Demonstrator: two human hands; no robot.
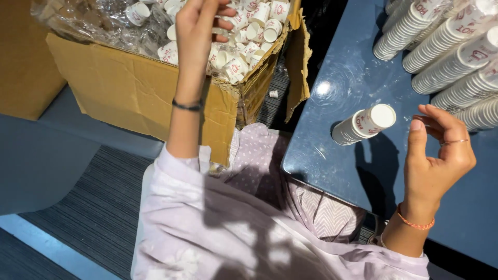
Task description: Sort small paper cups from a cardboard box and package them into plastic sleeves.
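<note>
My left hand (pixel 199 23) reaches into an open cardboard box (pixel 129 88) full of several loose small white paper cups (pixel 244 49) with red print; its fingers curl over the cups, and I cannot tell if it holds one. My right hand (pixel 441 155) hovers over the dark blue table (pixel 337 155) with fingers apart and nothing in them. A short stack of nested white cups (pixel 363 124) lies on its side on the table just left of that hand, not touching it.
Several long stacks of the same cups (pixel 446 46) lie side by side at the table's far right. Crumpled clear plastic (pixel 98 21) lines the box. One cup (pixel 273 94) sits on the striped carpet (pixel 104 207) between box and table.
</note>
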